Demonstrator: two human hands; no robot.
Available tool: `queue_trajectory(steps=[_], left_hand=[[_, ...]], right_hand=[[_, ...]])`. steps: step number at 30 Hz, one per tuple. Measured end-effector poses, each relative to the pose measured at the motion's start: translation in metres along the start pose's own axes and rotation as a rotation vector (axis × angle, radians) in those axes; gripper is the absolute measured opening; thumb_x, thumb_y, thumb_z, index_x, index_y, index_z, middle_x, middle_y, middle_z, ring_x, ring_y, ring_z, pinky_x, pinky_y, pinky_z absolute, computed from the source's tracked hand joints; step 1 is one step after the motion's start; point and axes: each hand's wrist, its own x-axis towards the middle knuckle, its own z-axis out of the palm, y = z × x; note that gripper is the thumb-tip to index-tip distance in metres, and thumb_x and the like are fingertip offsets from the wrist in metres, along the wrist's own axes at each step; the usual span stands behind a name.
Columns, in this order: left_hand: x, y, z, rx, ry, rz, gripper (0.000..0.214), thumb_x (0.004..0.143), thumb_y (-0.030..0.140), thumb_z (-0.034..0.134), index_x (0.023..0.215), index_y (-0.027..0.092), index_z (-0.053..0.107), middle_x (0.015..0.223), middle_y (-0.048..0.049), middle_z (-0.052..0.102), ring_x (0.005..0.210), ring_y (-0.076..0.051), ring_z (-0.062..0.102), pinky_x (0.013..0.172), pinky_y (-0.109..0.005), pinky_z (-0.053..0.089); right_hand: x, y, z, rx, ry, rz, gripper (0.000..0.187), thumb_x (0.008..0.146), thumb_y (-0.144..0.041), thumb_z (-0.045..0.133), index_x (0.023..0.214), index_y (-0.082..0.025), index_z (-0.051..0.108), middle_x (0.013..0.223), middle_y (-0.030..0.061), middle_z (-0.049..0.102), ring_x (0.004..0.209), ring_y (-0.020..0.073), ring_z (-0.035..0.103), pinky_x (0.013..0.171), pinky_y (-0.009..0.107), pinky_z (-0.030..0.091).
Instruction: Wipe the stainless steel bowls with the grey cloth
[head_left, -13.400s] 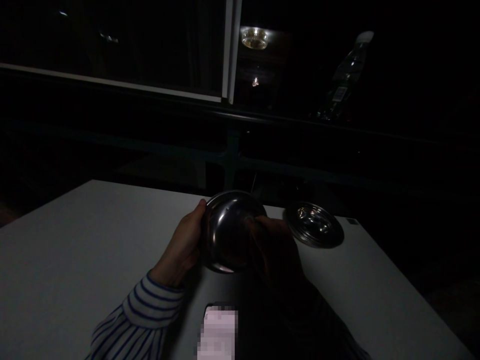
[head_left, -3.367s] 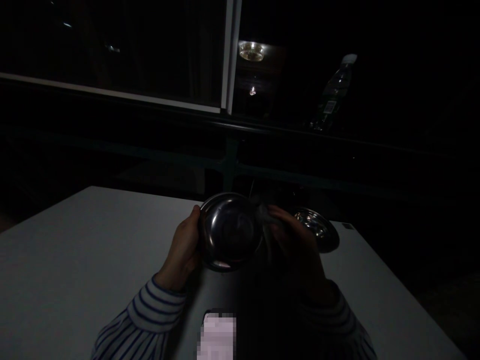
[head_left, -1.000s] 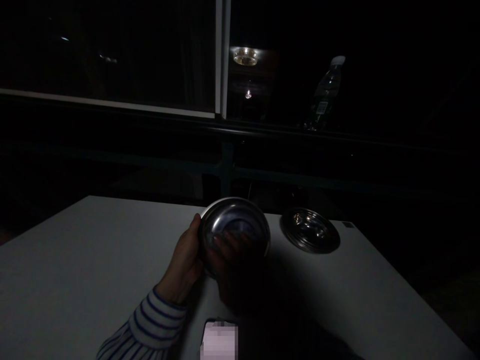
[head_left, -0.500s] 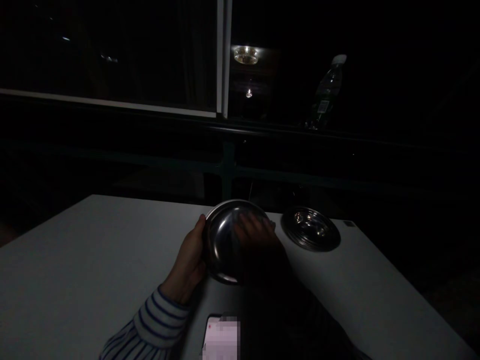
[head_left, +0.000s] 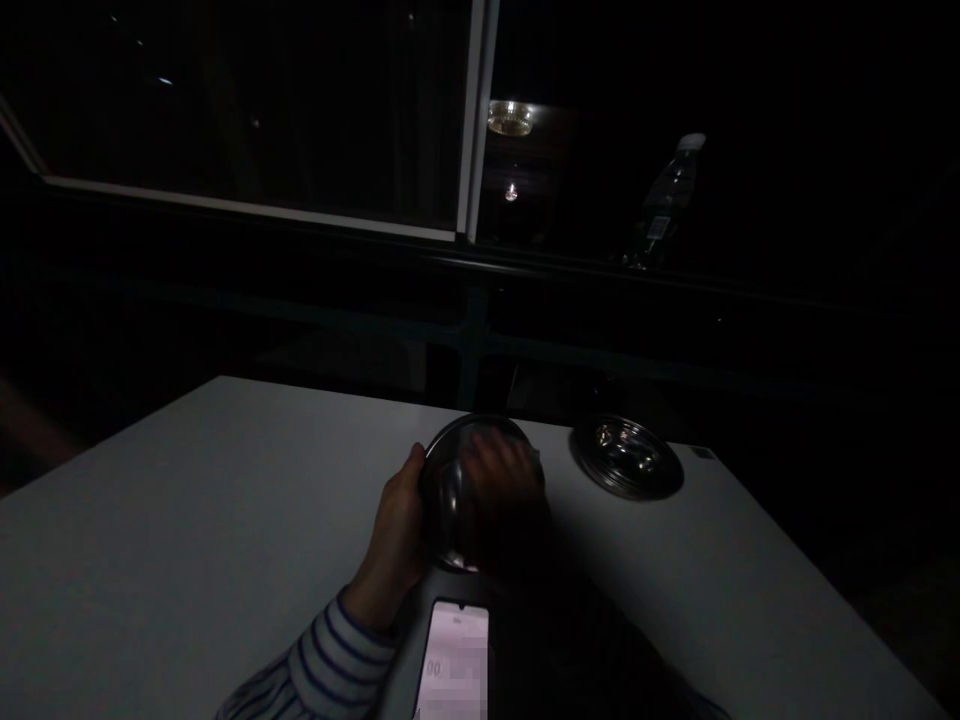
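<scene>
A shiny metal plate (head_left: 450, 490) is tilted up over the table, its curved face catching the light. My left hand (head_left: 401, 525) grips its left rim, thumb along the edge. On the plate's right half lies my right hand (head_left: 506, 485), dark and blurred, with its fingers bent against the metal. A small pale bit of something shows beside those fingers; what it is cannot be made out. To the right, a stack of similar metal plates (head_left: 628, 458) rests on the table, apart from both hands.
A lit phone (head_left: 454, 650) lies on the white table (head_left: 225, 520) just below the plate. Behind the table are a dark railing (head_left: 472, 330) and a window frame (head_left: 471, 120). A clear bottle (head_left: 667, 200) with a white cap stands on the ledge.
The view has shifted, so most things appear a little farther right. My right hand has moved slightly over the plate, and more of the phone shows. My left hand keeps its grip.
</scene>
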Motion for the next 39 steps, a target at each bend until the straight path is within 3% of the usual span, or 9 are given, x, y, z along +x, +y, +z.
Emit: queue_trajectory(steps=[3,9,14,19,22,25,30,34,39], left_hand=[[-0.003,-0.001,0.001,-0.060,-0.058,-0.005,0.030,0.082,0.037,0.050,0.078,0.010,0.063,0.060,-0.0037,0.065,0.051,-0.013,0.060,0.051,-0.022,0.045],[-0.006,-0.004,0.000,-0.026,-0.068,0.008,0.034,0.080,0.041,0.052,0.079,0.009,0.064,0.055,-0.0024,0.062,0.049,-0.014,0.057,0.051,-0.025,0.044],[-0.007,-0.002,-0.003,-0.097,-0.078,-0.056,0.029,0.083,0.037,0.050,0.074,0.011,0.062,0.055,-0.0029,0.063,0.047,-0.013,0.057,0.050,-0.024,0.045],[-0.006,0.001,-0.003,-0.096,-0.039,-0.029,0.031,0.085,0.035,0.047,0.089,0.010,0.064,0.066,-0.0060,0.069,0.060,-0.017,0.064,0.059,-0.027,0.051],[-0.006,0.002,-0.005,-0.117,-0.012,-0.044,0.030,0.087,0.033,0.044,0.086,0.010,0.064,0.059,-0.0048,0.066,0.053,-0.016,0.062,0.053,-0.026,0.050],[-0.004,-0.002,-0.005,-0.153,-0.001,-0.062,0.030,0.088,0.031,0.042,0.084,0.011,0.063,0.060,-0.0048,0.066,0.052,-0.015,0.062,0.051,-0.025,0.049],[-0.003,-0.004,-0.003,-0.228,-0.035,-0.078,0.029,0.088,0.029,0.041,0.089,0.010,0.063,0.070,-0.0064,0.070,0.064,-0.016,0.065,0.064,-0.026,0.051],[-0.004,0.005,-0.010,-0.201,-0.013,-0.071,0.032,0.089,0.029,0.039,0.095,0.008,0.062,0.059,-0.0038,0.065,0.045,-0.013,0.057,0.049,-0.025,0.047],[-0.005,0.000,-0.010,-0.192,-0.023,-0.068,0.030,0.089,0.030,0.039,0.089,0.009,0.062,0.064,-0.0054,0.067,0.048,-0.013,0.059,0.048,-0.023,0.047]], right_hand=[[-0.003,-0.008,-0.005,0.021,-0.107,-0.240,0.041,0.087,-0.024,0.039,0.126,-0.016,0.045,0.135,0.0051,0.045,0.132,0.0223,0.027,0.108,0.043,0.023],[0.007,0.009,-0.013,-0.006,-0.054,0.061,0.040,0.089,-0.022,0.028,0.121,-0.007,0.047,0.127,0.0138,0.051,0.124,0.0234,0.039,0.102,0.043,0.032],[0.000,0.000,-0.012,-0.002,-0.084,-0.293,0.037,0.089,-0.029,0.035,0.121,-0.017,0.049,0.130,0.0053,0.051,0.129,0.0226,0.031,0.106,0.043,0.026],[0.000,0.009,-0.015,-0.046,-0.148,0.030,0.044,0.090,-0.025,0.030,0.128,-0.006,0.040,0.134,0.0159,0.045,0.127,0.0251,0.035,0.101,0.046,0.034],[-0.010,-0.001,-0.011,-0.037,-0.120,-0.156,0.041,0.088,-0.027,0.037,0.125,-0.011,0.045,0.131,0.0120,0.048,0.129,0.0259,0.032,0.101,0.047,0.033],[-0.012,-0.011,-0.009,0.005,-0.207,-0.280,0.041,0.088,-0.028,0.038,0.127,-0.017,0.044,0.136,0.0050,0.044,0.131,0.0233,0.029,0.105,0.044,0.028],[0.008,-0.013,-0.013,-0.036,-0.233,-0.063,0.042,0.090,-0.031,0.032,0.126,-0.013,0.045,0.137,0.0089,0.043,0.128,0.0250,0.033,0.102,0.046,0.031],[-0.009,-0.025,-0.017,0.059,-0.288,-0.284,0.043,0.088,-0.024,0.037,0.130,-0.015,0.041,0.140,0.0042,0.039,0.132,0.0227,0.027,0.106,0.045,0.027],[-0.012,-0.023,-0.020,0.042,-0.274,-0.196,0.043,0.089,-0.026,0.037,0.130,-0.014,0.042,0.138,0.0064,0.042,0.132,0.0236,0.027,0.106,0.045,0.027]])
